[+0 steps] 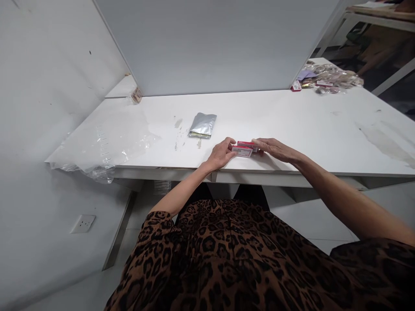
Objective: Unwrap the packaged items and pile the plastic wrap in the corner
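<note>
Two small red-and-white cardboard boxes stand close together near the table's front edge, the front box (242, 151) slightly nearer to me than the rear box (245, 143). The fingers of my left hand (221, 154) close on the left end of the front box, thumb on the near side. My right hand (274, 148) grips the right end of the rear box, with part of its fingers hidden behind. To the left of my hands a flat silver foil pouch (203, 124) lies on the white table (301, 129), touched by neither hand.
Clear plastic sheeting (110, 149) covers the table's left end and hangs over the edge. A grey panel (214, 47) rises at the back. Bagged packets (337, 77) and a red box (296, 86) sit at the back right; a small packet (136, 95) stands back left.
</note>
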`<state>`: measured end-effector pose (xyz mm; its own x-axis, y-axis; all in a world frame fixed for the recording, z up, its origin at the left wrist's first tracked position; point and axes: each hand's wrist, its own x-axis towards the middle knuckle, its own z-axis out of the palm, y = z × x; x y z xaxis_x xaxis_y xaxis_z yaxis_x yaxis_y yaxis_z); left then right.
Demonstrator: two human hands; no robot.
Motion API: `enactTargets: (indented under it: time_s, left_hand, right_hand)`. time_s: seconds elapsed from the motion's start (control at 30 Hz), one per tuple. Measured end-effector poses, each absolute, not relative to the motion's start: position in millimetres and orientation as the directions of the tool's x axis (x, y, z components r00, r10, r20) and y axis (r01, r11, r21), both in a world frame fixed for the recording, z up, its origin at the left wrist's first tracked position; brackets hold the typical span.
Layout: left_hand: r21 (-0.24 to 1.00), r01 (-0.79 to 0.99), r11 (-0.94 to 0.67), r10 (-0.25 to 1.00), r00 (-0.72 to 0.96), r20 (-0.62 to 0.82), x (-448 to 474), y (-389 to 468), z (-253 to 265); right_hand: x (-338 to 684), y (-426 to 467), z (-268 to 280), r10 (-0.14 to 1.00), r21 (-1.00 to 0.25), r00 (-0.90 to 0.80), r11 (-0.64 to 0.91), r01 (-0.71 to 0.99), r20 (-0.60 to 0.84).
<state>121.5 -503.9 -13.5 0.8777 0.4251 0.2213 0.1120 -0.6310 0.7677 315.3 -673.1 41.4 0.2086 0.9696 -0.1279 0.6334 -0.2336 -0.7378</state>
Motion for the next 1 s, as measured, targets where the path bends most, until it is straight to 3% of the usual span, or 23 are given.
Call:
enactTargets:
  time_s: [0.3,0.53,0.87,1.0]
  left_hand:
    - [0.74,0.042,-0.672,0.367,0.886,0.283,138.5,-507.9,-17.2]
    - [0.852,0.01,-0.523,0.442,0.858,0.261,148.6,-505.6,-29.6]
    - [0.858,0.006,-0.513,0.449,0.855,0.262,151.4,-512.7,-23.9]
    - [0.839,0.008,-0.544,0.471,0.83,0.297,117.0,-509.6,-14.3]
  right_hand:
    - [305.8,-669.7,22.8,0.986,-0.558,0.164,-0.151,0.816,-0.027]
    - [324.3,-680.2,22.6,0.951,-0.479,0.296,-0.22,0.85,0.087]
    - [325.1,-686.5,10.0,0.891,-0.605,0.444,-0.3,0.738,0.099]
    - [379.2,-709.4,19.2,0.733,-0.755,0.678,-0.413,0.51,0.057]
